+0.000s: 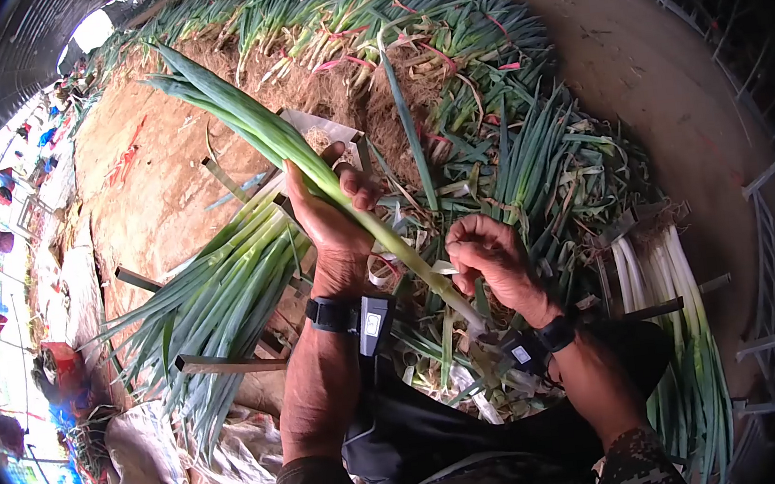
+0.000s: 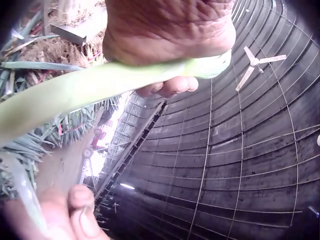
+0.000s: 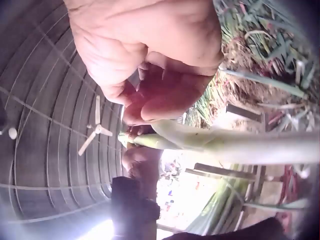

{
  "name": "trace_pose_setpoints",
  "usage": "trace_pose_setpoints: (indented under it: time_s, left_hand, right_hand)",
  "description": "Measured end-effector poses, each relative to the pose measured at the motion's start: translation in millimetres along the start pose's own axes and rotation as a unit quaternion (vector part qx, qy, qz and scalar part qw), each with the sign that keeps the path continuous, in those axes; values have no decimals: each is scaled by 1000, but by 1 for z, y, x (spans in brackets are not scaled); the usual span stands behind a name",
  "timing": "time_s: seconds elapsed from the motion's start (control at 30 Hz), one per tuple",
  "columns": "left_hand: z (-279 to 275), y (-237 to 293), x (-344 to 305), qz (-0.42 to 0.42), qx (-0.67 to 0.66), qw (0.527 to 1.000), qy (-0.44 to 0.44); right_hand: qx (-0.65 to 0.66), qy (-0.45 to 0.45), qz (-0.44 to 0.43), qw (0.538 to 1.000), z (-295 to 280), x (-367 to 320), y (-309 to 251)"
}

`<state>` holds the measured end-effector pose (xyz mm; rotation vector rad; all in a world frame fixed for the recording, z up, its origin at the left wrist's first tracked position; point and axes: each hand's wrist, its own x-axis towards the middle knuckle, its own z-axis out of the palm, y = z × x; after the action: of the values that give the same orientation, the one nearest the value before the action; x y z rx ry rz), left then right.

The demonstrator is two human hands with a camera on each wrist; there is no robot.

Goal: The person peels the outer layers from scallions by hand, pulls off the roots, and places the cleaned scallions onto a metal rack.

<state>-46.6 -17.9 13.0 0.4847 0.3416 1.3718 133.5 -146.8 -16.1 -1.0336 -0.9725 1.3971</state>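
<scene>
My left hand (image 1: 333,219) grips a long green onion (image 1: 400,248) around its middle; green leaves slant up to the far left and the pale root end points down toward my lap. My right hand (image 1: 491,255), beside the pale shaft, pinches a thin whitish strip of outer skin (image 1: 444,267). In the left wrist view this peeled strip (image 2: 24,192) hangs by the right fingers (image 2: 80,215). From the right wrist view, the skin (image 3: 170,131) runs from the curled right fingertips back to the shaft.
Left of me, a bundle of green onions (image 1: 230,273) lies across a metal rack (image 1: 230,363). Another bundle with white stalks (image 1: 670,278) lies at my right. Loose leaves and peelings (image 1: 587,164) heap up ahead, before tied onions (image 1: 336,21) on the dirt floor (image 1: 632,56).
</scene>
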Motion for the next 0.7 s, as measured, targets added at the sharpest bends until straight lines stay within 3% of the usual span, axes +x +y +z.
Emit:
trace_pose_setpoints:
  time_s: [0.07,0.1,0.17,0.27,0.37,0.53,0.63,0.7]
  left_hand:
    - [-2,1,0,4,1,1000,-4]
    - [-3,2,2,5,1,1000,-7]
    - [-7,5,5,14,2,1000,-10]
    - [-10,12,9,35,14,999,-2]
    - [-16,23,12,58,-1,998,1]
    - [-42,43,25,122,-12,992,20]
    - [-39,45,19,128,-2,992,23]
    - [-37,44,18,124,-1,992,29]
  right_hand:
    - [-124,-20,-23,992,0,0,-5]
    - [-302,-17,-97,948,4,-3,-12]
    - [-355,-55,-208,910,-4,-3,11]
    - [-565,-60,-80,819,-21,-21,23]
    - [-553,-23,-39,832,-49,-39,35]
    - [-640,-33,112,759,-156,-84,123]
    - [-671,-67,185,715,-152,-91,120]
    - [-629,-16,91,772,-131,-87,95]
